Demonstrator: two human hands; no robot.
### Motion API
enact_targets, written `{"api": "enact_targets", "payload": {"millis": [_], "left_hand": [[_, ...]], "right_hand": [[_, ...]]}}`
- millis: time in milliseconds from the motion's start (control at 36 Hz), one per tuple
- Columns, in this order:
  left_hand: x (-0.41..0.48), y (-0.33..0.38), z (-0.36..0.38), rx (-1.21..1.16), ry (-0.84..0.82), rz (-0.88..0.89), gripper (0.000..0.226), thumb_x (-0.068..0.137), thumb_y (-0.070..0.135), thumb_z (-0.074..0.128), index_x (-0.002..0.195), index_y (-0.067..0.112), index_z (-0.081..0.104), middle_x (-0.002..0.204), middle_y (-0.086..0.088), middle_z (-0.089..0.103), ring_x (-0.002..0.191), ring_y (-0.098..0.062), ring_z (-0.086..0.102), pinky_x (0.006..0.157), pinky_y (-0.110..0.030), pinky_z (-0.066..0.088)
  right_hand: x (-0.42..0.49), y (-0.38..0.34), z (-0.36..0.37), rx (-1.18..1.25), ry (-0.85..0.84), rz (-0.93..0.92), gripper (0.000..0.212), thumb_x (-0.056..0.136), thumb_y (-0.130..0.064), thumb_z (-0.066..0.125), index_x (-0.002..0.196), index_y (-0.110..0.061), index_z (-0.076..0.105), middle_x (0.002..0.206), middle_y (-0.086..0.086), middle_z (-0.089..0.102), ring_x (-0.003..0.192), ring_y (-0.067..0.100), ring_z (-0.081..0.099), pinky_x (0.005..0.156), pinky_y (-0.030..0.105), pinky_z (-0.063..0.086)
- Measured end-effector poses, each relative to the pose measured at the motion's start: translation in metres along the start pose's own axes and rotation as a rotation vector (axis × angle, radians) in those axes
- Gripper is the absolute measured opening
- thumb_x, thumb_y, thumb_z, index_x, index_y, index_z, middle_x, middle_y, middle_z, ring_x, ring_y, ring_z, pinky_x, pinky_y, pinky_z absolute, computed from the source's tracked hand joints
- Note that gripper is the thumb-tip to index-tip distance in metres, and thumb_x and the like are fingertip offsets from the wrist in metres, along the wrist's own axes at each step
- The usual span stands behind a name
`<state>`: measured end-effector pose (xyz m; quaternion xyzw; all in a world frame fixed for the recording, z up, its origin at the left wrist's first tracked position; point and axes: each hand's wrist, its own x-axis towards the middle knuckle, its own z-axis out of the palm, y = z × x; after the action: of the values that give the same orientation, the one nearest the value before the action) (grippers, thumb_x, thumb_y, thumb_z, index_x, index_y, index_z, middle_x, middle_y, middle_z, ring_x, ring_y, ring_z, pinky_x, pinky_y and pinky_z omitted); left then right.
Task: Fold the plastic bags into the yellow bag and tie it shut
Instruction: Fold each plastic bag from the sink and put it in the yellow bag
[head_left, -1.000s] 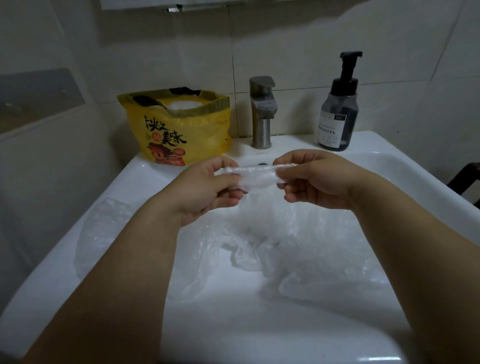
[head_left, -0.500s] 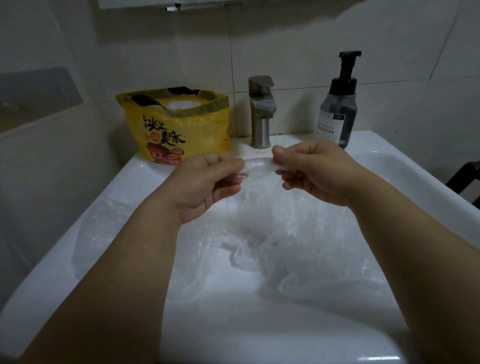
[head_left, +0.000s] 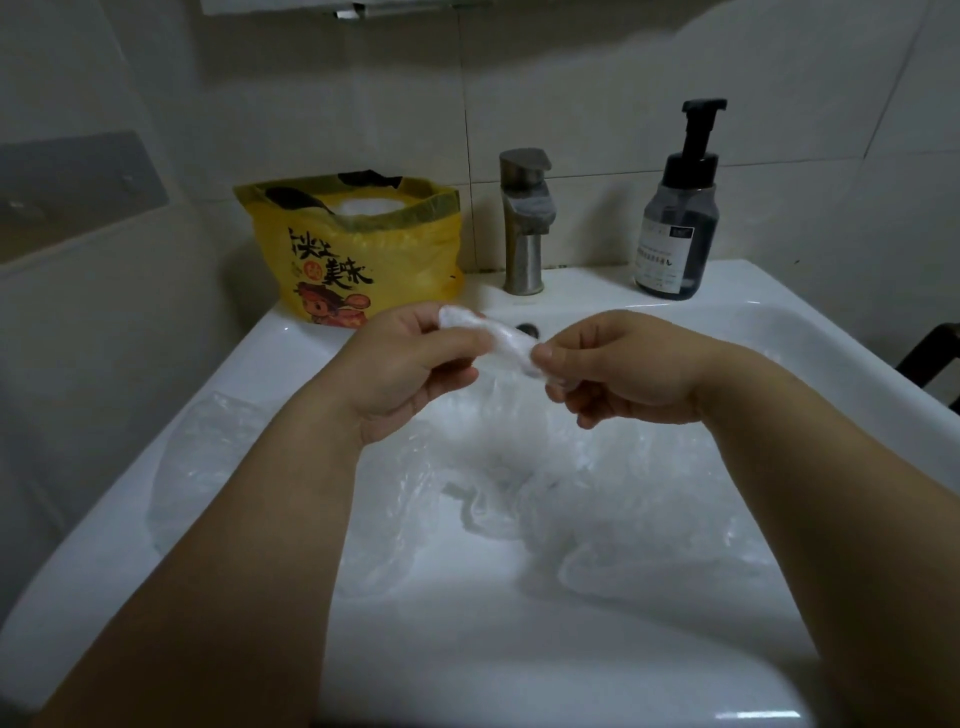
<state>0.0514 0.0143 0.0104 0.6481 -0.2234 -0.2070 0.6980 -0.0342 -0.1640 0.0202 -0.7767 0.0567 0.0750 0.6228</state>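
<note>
Centrally, folded clear bag (head_left: 500, 340): a narrow strip held above the sink (head_left: 753, 291), tilted down to the right.
Left hand (head_left: 410, 369): thumb and fingers pinch the strip's upper end.
Right hand (head_left: 618, 374): pinches its lower end.
Yellow bag (head_left: 358, 260): open, upright on the sink's back-left corner.
Loose clear bags (head_left: 519, 467): crumpled in the basin.

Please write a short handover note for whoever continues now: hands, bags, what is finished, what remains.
Left hand: pinches one end of a folded clear bag.
Right hand: pinches the other end, above the sink.
Yellow bag: stands open at the sink's back left corner; something white shows inside.
Loose clear bags: crumpled in the basin, one over the left rim.
Done: this bag is folded into a narrow strip.
Left: finish it, put it in, fold the rest, tie the yellow bag.
</note>
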Motion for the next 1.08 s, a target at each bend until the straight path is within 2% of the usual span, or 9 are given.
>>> {"api": "enact_targets", "payload": {"millis": [139, 222, 306, 389, 472, 639, 750, 861, 1083], "left_hand": [[0.004, 0.001, 0.002, -0.290, 0.044, 0.011, 0.018, 0.093, 0.006, 0.057, 0.078, 0.013, 0.066, 0.064, 0.003, 0.058, 0.059, -0.002, 0.055, 0.052, -0.011, 0.049], [0.005, -0.002, 0.013, -0.361, 0.054, 0.021, 0.011, 0.088, 0.026, 0.060, 0.094, 0.017, 0.064, 0.083, 0.002, 0.064, 0.080, -0.006, 0.059, 0.068, -0.018, 0.050], [0.002, -0.014, 0.027, -0.200, -0.109, -0.047, 0.054, 0.071, 0.049, 0.058, 0.112, 0.014, 0.058, 0.106, -0.008, 0.065, 0.102, -0.020, 0.062, 0.088, -0.034, 0.053], [-0.001, -0.020, 0.039, -0.050, -0.182, -0.111, 0.057, 0.070, 0.054, 0.057, 0.108, 0.011, 0.060, 0.094, -0.009, 0.069, 0.089, -0.019, 0.068, 0.081, -0.033, 0.056], [0.004, -0.018, 0.037, -0.091, -0.079, -0.075, 0.049, 0.093, 0.049, 0.046, 0.104, 0.003, 0.061, 0.078, -0.017, 0.060, 0.066, -0.021, 0.062, 0.067, -0.034, 0.052], [0.008, -0.013, 0.032, -0.129, 0.136, -0.002, 0.047, 0.102, 0.038, 0.042, 0.078, 0.008, 0.069, 0.074, -0.007, 0.071, 0.069, -0.018, 0.066, 0.061, -0.030, 0.052], [0.012, -0.006, 0.027, -0.388, 0.299, -0.029, 0.037, 0.100, 0.033, 0.049, 0.070, 0.012, 0.054, 0.069, 0.001, 0.072, 0.060, -0.006, 0.066, 0.056, -0.022, 0.053], [0.012, -0.002, 0.023, -0.559, 0.370, -0.062, 0.034, 0.098, 0.034, 0.054, 0.070, 0.016, 0.048, 0.063, 0.003, 0.070, 0.052, -0.003, 0.064, 0.067, -0.028, 0.053], [0.012, -0.003, 0.022, -0.625, 0.414, -0.104, 0.047, 0.099, 0.049, 0.044, 0.066, 0.016, 0.041, 0.062, -0.001, 0.070, 0.048, -0.008, 0.062, 0.053, -0.025, 0.051]], "right_hand": [[0.000, -0.004, 0.004, 0.025, 0.030, -0.118, 0.023, 0.092, -0.017, 0.056, 0.097, 0.005, 0.064, 0.064, 0.001, 0.059, 0.054, 0.007, 0.052, 0.055, 0.017, 0.050], [0.002, -0.004, 0.012, 0.036, 0.100, -0.180, 0.015, 0.094, -0.015, 0.055, 0.090, -0.004, 0.064, 0.067, 0.002, 0.058, 0.056, 0.007, 0.051, 0.055, 0.017, 0.049], [0.006, -0.001, 0.029, 0.040, 0.138, -0.233, 0.023, 0.098, -0.015, 0.050, 0.084, -0.002, 0.062, 0.066, 0.006, 0.054, 0.056, 0.013, 0.047, 0.054, 0.022, 0.044], [0.010, 0.002, 0.038, 0.032, 0.147, -0.249, 0.025, 0.098, -0.013, 0.049, 0.089, 0.007, 0.061, 0.069, 0.012, 0.055, 0.062, 0.019, 0.050, 0.059, 0.031, 0.048], [0.009, 0.004, 0.041, -0.011, 0.118, -0.291, 0.020, 0.098, -0.016, 0.049, 0.083, -0.013, 0.062, 0.067, 0.008, 0.052, 0.055, 0.012, 0.047, 0.053, 0.025, 0.044], [0.011, 0.004, 0.046, -0.040, 0.109, -0.251, 0.030, 0.098, -0.018, 0.050, 0.079, 0.002, 0.060, 0.064, 0.002, 0.054, 0.051, 0.010, 0.045, 0.053, 0.023, 0.042], [0.014, 0.006, 0.051, -0.031, 0.079, -0.232, 0.027, 0.098, -0.020, 0.051, 0.090, 0.003, 0.062, 0.058, 0.001, 0.053, 0.049, 0.008, 0.046, 0.053, 0.021, 0.042], [0.014, 0.004, 0.054, -0.065, 0.073, -0.222, 0.031, 0.098, -0.022, 0.052, 0.093, 0.007, 0.063, 0.058, -0.001, 0.054, 0.048, 0.007, 0.046, 0.052, 0.018, 0.043], [0.015, 0.005, 0.054, -0.151, 0.098, -0.248, 0.026, 0.097, -0.026, 0.053, 0.079, -0.008, 0.061, 0.061, -0.003, 0.056, 0.046, 0.001, 0.047, 0.050, 0.013, 0.044]]}}
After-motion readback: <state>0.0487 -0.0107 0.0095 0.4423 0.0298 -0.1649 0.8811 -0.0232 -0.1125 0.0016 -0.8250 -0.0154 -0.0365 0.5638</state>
